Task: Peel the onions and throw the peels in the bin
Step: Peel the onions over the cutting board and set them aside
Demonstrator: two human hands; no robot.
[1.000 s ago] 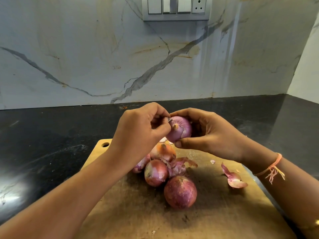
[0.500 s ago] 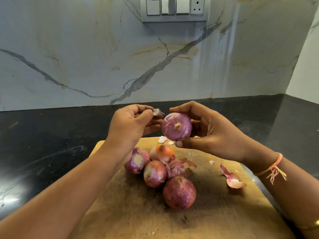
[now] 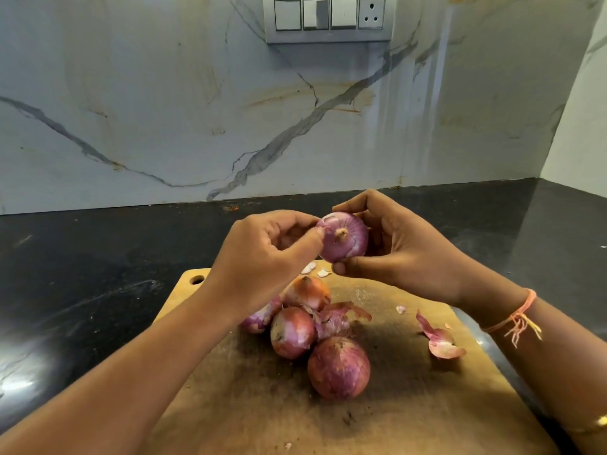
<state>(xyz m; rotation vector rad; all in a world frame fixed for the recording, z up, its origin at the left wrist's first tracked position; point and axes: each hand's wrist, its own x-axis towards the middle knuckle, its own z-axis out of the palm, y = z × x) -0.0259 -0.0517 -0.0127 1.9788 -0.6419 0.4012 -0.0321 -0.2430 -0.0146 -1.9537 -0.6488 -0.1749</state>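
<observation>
**Peeling in hand, one onion held above the board**

Fingertips of the left hand (image 3: 267, 254) are pinched together on a flap of skin at the upper left of the held onion (image 3: 345, 237), thumb and forefinger closed on that thin edge beside the root tuft. The right hand (image 3: 394, 244) is clamped around the same onion from the far side and below, thumb under it and fingers over the top, holding it in the air above the far edge of the cutting board (image 3: 410, 405). The onion's root end faces the camera, and most of its surface already looks smooth and purple.

The step in hand appears to be stripping the last dry skin from this onion. The next move likely calls for a steady pull away from the root while the right hand keeps the bulb from turning, then a turn to check for leftover skin.

Below the hands, a cluster of onions (image 3: 338, 367) lies near the middle of the board, touching one another; some are still in brown-red skin, so much of the peeling remains. A loose peel (image 3: 440, 339) lies near the board's right edge, and small white scraps (image 3: 315, 269) sit near its far edge. The board rests on the dark bench (image 3: 82, 274). No bin is in view, so the peels will have to be gathered and carried out of frame.
</observation>
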